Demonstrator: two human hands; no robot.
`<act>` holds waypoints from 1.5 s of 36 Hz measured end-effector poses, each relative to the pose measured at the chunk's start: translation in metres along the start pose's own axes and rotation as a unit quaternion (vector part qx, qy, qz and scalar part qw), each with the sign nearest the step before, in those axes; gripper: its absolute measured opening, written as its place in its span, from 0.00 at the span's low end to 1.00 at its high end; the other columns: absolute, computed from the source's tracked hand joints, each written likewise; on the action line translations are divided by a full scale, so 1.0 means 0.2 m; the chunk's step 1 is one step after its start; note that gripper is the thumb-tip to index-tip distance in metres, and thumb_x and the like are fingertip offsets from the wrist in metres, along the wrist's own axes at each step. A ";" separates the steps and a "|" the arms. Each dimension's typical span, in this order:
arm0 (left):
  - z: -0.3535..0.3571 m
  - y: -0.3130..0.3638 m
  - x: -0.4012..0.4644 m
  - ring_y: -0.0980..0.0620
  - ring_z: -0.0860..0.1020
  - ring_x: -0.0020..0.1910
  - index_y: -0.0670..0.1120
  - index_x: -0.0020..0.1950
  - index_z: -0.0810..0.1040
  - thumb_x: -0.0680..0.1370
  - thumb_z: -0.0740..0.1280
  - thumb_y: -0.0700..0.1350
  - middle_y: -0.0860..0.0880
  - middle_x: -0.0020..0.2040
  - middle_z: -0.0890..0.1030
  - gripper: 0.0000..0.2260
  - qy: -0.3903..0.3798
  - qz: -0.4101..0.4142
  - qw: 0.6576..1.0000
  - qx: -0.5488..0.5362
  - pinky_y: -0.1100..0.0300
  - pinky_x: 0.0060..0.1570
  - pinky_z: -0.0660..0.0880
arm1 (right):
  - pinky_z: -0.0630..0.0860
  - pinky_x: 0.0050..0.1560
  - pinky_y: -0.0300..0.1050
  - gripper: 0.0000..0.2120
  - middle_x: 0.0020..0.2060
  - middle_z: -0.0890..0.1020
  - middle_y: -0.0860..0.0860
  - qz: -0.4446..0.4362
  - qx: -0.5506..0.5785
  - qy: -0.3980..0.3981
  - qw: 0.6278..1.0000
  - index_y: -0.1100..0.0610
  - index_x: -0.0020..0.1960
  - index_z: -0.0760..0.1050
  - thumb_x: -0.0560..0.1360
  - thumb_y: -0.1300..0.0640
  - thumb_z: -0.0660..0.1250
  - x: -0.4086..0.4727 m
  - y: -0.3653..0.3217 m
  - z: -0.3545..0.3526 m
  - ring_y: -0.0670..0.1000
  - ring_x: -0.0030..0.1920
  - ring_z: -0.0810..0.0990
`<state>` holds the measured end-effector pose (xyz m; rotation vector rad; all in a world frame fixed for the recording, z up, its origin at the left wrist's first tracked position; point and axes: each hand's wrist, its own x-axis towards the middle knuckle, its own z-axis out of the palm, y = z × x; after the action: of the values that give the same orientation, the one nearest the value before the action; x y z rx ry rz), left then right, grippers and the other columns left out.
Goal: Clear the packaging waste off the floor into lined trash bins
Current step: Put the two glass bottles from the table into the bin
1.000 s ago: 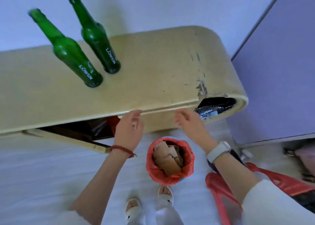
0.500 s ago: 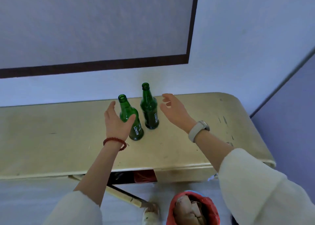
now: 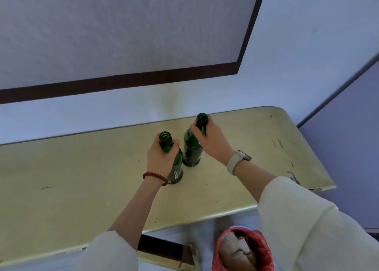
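Two hands gripping green bottles [image 3: 192, 147] mid-table [image 3: 82, 178], left hand [image 3: 161, 158], right hand [image 3: 213, 141]

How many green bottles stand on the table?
2. The left hand grips the nearer bottle; the right hand grips the farther bottle, both upright mid-table.

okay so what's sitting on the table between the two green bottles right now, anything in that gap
Nothing: in the head view only a narrow strip of bare table shows between the left bottle and the right bottle. The left hand and right hand grip their necks.
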<state>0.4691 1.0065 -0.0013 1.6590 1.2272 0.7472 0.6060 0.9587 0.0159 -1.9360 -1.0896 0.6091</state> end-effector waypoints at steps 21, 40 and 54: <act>0.60 0.14 -0.84 0.47 0.81 0.43 0.44 0.35 0.75 0.73 0.68 0.37 0.47 0.36 0.82 0.07 -0.327 0.006 0.941 -0.082 0.62 0.42 0.78 | 0.77 0.43 0.58 0.14 0.38 0.80 0.61 0.211 0.045 0.312 0.925 0.61 0.50 0.71 0.77 0.49 0.59 -1.32 0.69 -0.73 0.58 0.40 0.79; 1.67 -1.70 -1.24 0.68 0.76 0.41 0.47 0.40 0.76 0.73 0.69 0.40 0.55 0.41 0.79 0.05 -0.401 -0.065 0.907 0.112 0.77 0.41 0.69 | 0.66 0.29 0.32 0.05 0.29 0.72 0.43 0.434 0.111 0.269 0.853 0.50 0.47 0.67 0.76 0.52 0.63 -1.78 2.44 0.45 0.43 0.29 0.72; 2.09 -2.10 -1.14 0.48 0.74 0.50 0.42 0.61 0.68 0.77 0.63 0.52 0.47 0.52 0.74 0.17 -0.437 0.083 0.831 0.333 0.64 0.42 0.62 | 0.71 0.60 0.52 0.20 0.60 0.73 0.56 0.476 0.075 0.211 0.851 0.60 0.64 0.66 0.77 0.50 0.61 -1.55 2.94 0.74 0.56 0.61 0.72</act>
<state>0.5906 0.6970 -0.5419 2.2951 0.6741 -0.4417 0.6164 0.5802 -0.5490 -2.2446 0.2593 0.6873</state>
